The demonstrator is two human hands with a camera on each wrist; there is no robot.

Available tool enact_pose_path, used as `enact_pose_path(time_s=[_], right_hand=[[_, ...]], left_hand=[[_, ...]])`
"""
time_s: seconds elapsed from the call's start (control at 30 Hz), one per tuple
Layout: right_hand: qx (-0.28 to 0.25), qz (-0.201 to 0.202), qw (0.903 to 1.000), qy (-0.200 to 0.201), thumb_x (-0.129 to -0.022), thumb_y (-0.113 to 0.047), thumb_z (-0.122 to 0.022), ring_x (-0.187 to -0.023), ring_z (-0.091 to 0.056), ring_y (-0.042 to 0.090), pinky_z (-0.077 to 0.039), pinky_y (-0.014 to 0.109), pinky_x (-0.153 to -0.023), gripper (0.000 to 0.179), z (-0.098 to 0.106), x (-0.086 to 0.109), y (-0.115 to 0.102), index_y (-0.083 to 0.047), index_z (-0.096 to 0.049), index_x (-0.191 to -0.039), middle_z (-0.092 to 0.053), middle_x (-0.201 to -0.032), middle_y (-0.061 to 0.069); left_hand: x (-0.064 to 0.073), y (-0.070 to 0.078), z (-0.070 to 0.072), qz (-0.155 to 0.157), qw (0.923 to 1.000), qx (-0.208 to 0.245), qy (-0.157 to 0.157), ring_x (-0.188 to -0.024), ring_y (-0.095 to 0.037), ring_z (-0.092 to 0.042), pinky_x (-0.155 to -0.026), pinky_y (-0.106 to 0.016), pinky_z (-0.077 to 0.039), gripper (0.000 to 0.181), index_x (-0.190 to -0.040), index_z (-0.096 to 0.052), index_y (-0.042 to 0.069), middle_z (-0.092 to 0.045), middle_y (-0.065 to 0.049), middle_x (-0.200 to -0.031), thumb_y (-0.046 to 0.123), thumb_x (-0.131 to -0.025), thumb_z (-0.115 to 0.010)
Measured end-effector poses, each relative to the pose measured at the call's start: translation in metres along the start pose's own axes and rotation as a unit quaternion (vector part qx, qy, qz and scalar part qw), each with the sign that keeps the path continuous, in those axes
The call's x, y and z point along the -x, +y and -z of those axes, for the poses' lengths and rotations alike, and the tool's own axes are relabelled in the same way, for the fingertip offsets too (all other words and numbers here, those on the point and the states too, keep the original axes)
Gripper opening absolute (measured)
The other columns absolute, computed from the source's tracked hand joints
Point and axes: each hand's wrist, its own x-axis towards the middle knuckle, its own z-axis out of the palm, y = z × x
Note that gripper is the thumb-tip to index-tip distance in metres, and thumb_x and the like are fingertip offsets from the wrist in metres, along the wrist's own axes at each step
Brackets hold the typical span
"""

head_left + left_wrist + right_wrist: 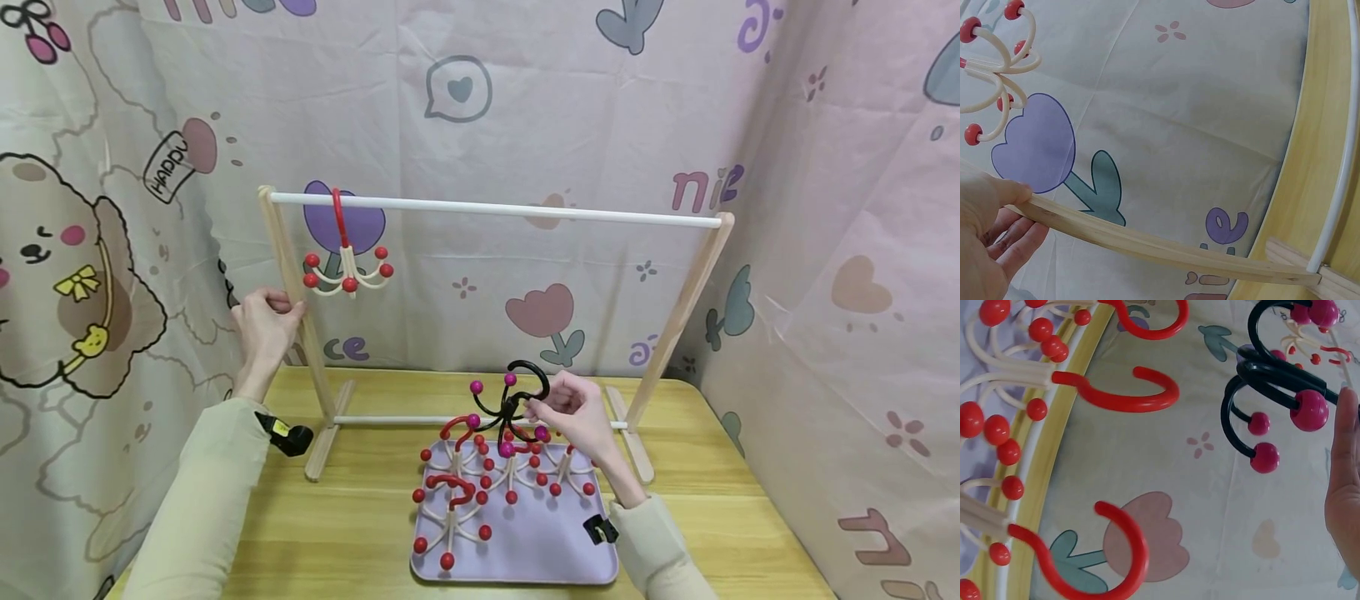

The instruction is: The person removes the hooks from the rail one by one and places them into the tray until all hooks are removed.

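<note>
My left hand (267, 333) pinches the left wooden post (1147, 247) of a rack between thumb and fingers. My right hand (576, 414) holds a black hanger with magenta balls (510, 407) by its hook end, above the back of the lilac tray (551, 550). In the right wrist view its curved black arms spread out, each ending in a magenta ball. A cream hanger with red balls (348, 265) hangs by its red hook near the left end of the white top rail (495, 208). Several similar red-hooked hangers (450, 521) stand on the tray.
The rack has a right wooden post (681, 321), a lower white bar (397, 420) and flat wooden feet (630, 433). It stands on a wood-grain table (720, 500). Patterned curtains (465, 150) enclose the back and both sides.
</note>
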Motion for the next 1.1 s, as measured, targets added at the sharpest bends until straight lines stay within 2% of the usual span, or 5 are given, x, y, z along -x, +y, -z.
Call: enact_pose_path(time_s=[0.27, 0.47, 0.83, 1.0, 1.1], right_hand=[[-0.02, -0.007, 0.9984, -0.052, -0.086, 0.015, -0.064, -0.073, -0.074, 0.007, -0.061, 0.035, -0.062, 0.009, 0.009, 0.013, 0.005, 0.012, -0.06, -0.093, -0.069, -0.081, 0.031], [-0.025, -0.015, 0.9956, -0.089, -0.086, 0.015, -0.063, -0.071, -0.075, 0.013, -0.061, 0.036, -0.061, 0.007, 0.016, 0.021, 0.008, 0.011, -0.06, -0.091, -0.069, -0.081, 0.031], [-0.015, -0.048, 0.9866, -0.155, -0.088, 0.013, -0.062, -0.072, -0.074, 0.01, -0.06, 0.035, -0.058, 0.007, 0.023, 0.034, 0.015, 0.008, -0.057, -0.087, -0.068, -0.079, 0.034], [-0.007, -0.066, 0.981, -0.183, -0.088, 0.01, -0.065, -0.07, -0.073, 0.007, -0.059, 0.032, -0.058, 0.008, 0.024, 0.038, 0.017, 0.005, -0.058, -0.085, -0.069, -0.077, 0.031], [-0.016, -0.09, 0.976, -0.198, -0.088, 0.008, -0.064, -0.072, -0.074, 0.006, -0.059, 0.033, -0.06, 0.006, 0.025, 0.04, 0.018, 0.007, -0.059, -0.087, -0.069, -0.078, 0.033]], left_hand=[[0.0, 0.0, 0.0, -0.003, 1.0, -0.002, 0.001, -0.115, -0.04, -0.054, -0.082, -0.032, -0.037, 0.032, -0.111, -0.067, -0.008, -0.068, -0.027, -0.104, 0.018, -0.092, -0.067], [0.0, 0.001, 0.0, -0.005, 1.0, 0.0, 0.002, -0.111, -0.039, -0.056, -0.078, -0.03, -0.037, 0.032, -0.11, -0.067, -0.008, -0.068, -0.027, -0.103, 0.018, -0.092, -0.067], [-0.002, 0.002, 0.0, -0.004, 1.0, 0.006, -0.002, -0.117, -0.039, -0.053, -0.083, -0.033, -0.038, 0.033, -0.112, -0.067, -0.009, -0.067, -0.027, -0.104, 0.018, -0.092, -0.067], [-0.002, 0.002, 0.0, 0.002, 0.9999, 0.014, -0.005, -0.122, -0.04, -0.048, -0.097, -0.044, -0.036, 0.033, -0.112, -0.066, -0.009, -0.067, -0.028, -0.105, 0.017, -0.092, -0.068], [-0.002, 0.001, 0.0, 0.002, 0.9999, 0.011, -0.003, -0.12, -0.04, -0.05, -0.093, -0.04, -0.037, 0.032, -0.111, -0.067, -0.009, -0.067, -0.029, -0.105, 0.016, -0.092, -0.068]])
